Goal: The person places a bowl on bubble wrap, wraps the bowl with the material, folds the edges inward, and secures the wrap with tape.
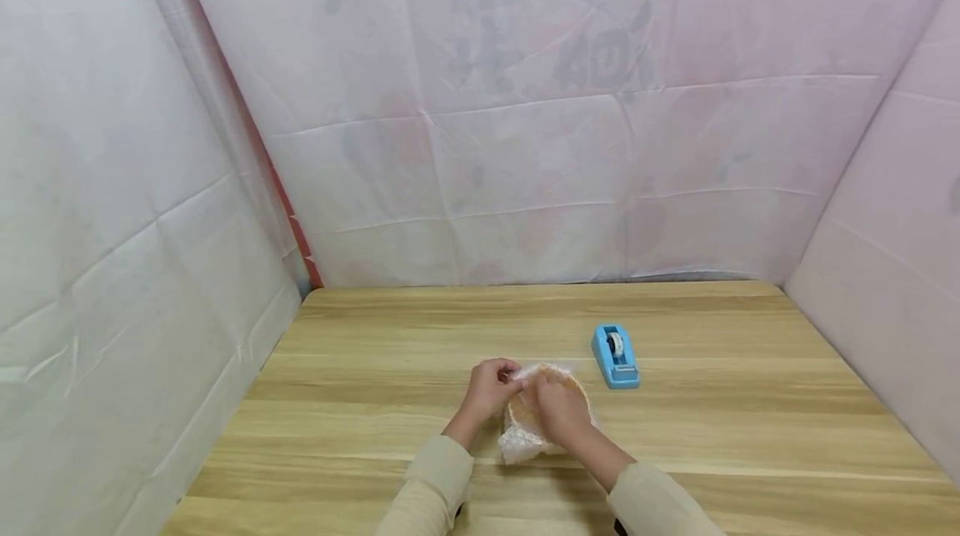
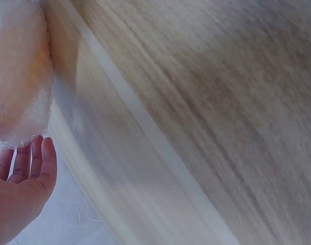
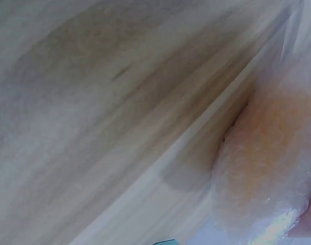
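Observation:
A round orange-yellow thing [image 1: 525, 417] sits on the table, wrapped in clear bubble wrap [image 1: 519, 444]. My left hand [image 1: 489, 390] is at its left rim, with thumb and fingers holding the edge of the wrap. In the left wrist view the curled fingers [image 2: 37, 158] lie against the end of the wrapped bundle [image 2: 20, 81]. From the right, my right hand [image 1: 562, 411] reaches over the top, knuckles up and fingers pointing down into the middle of the bundle; its fingertips are hidden. The right wrist view shows the bundle's side [image 3: 262, 158] with the orange showing through the bubbles.
A blue tape dispenser [image 1: 617, 358] with a roll of tape stands behind and to the right of the bundle. Everything rests on a wood-grain table [image 1: 360, 369]. White sheeting [image 1: 525, 161] hangs at the back and both sides.

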The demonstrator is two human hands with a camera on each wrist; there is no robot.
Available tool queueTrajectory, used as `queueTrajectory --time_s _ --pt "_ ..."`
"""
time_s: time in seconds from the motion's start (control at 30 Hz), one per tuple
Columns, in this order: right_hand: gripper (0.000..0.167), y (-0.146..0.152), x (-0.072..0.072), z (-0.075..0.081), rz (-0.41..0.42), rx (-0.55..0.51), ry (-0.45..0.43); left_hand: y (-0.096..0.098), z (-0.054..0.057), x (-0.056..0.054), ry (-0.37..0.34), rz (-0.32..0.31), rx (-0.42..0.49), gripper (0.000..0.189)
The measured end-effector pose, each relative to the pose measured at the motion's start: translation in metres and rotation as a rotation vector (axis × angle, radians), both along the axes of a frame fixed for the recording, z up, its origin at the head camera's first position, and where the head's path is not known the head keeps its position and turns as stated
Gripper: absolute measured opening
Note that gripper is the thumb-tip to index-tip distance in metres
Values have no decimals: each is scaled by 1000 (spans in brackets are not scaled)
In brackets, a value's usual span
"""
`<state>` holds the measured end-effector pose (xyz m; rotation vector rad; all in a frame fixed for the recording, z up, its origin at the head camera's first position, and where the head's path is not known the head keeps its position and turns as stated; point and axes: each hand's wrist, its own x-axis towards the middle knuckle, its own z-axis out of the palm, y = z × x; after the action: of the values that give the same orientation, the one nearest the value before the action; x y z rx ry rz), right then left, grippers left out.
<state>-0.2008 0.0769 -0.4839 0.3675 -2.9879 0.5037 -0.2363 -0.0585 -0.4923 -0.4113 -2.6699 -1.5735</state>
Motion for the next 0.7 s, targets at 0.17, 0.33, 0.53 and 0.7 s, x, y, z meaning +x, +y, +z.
queueTrajectory --time_s 0.17,0.33,0.53,0.7 --pt "18 3 1 2 44 -13 28 1 1 0 4 -2 2 19" --pt "18 8 2 2 122 -47 69 0 -1 1 23 -10 0 19" --pt "18 7 1 4 136 4 -45 1 0 2 7 -10 -4 19" --pt "18 5 0 3 138 81 -47 3 1 3 -5 -8 -7 18"
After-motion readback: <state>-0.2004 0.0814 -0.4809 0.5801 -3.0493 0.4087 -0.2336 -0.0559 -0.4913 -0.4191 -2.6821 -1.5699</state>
